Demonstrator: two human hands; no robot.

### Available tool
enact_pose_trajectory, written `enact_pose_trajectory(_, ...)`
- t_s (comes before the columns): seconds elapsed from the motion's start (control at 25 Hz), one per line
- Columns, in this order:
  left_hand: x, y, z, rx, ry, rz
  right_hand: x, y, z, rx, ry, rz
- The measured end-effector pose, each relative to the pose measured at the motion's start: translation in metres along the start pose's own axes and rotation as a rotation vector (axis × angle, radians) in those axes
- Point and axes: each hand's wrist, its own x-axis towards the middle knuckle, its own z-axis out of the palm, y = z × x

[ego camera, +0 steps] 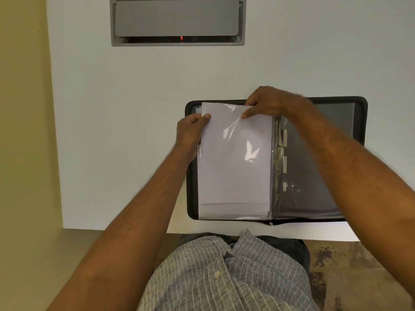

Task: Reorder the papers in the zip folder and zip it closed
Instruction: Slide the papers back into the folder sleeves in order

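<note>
Both hands' fingers [203, 118] pinch paper [233, 153] over open folder [359, 113]; white table [112, 108], perhaps yellowish wall [22, 108].

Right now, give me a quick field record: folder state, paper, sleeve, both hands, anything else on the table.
folder: black zip folder lies open flat on the white table, zipper undone
paper: white sheet partly inside a clear sleeve on the left half, top edge sticking out
left hand: left hand pinches the sheet's upper left edge
right hand: right hand grips the sheet's top edge
right half: dark inner cover, clear pockets by the spine
table extras: grey cable hatch at the far edge, small red light
</note>
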Motion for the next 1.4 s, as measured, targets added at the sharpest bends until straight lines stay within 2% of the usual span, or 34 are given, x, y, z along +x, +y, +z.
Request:
enact_pose_trajectory(0.12,-0.004,-0.004,-0.002,0.013,-0.019,-0.011,-0.002,-0.004,0.0,-0.047,-0.068,-0.016)
enact_pose_trajectory(0.32,-0.01,-0.017,-0.008,0.058,-0.024,-0.042,-0.001,0.0,0.009,-0.04,0.061,0.031)
enact_pose_trajectory(0.52,-0.014,-0.031,-0.011,0.085,-0.038,-0.068,-0.008,-0.004,0.013,-0.15,0.044,0.043)
enact_pose_trajectory(0.72,-0.017,-0.041,-0.015,0.182,0.003,-0.045,-0.023,0.001,0.034,0.026,0.272,-0.028)
enact_pose_trajectory(0.84,-0.014,-0.048,-0.015,0.349,0.091,0.074,-0.034,0.002,0.055,0.018,0.489,-0.071)
enact_pose_trajectory(0.96,-0.021,-0.053,-0.013,0.555,0.254,0.212,-0.059,0.01,0.091,0.175,0.74,-0.058)
enact_pose_trajectory(1.04,-0.032,-0.057,-0.012,0.645,0.353,0.168,-0.085,0.019,0.121,0.277,0.833,0.01)
enact_pose_trajectory(1.16,-0.053,-0.062,-0.008,0.655,0.366,-0.023,-0.132,0.028,0.166,0.435,0.934,0.194)
enact_pose_trajectory(1.28,-0.058,-0.072,-0.008,0.575,0.358,-0.1,-0.168,0.036,0.203,0.484,0.876,0.269)
enact_pose_trajectory(1.4,-0.041,-0.079,-0.018,0.373,0.353,-0.154,-0.183,0.042,0.216,0.438,0.638,0.267)
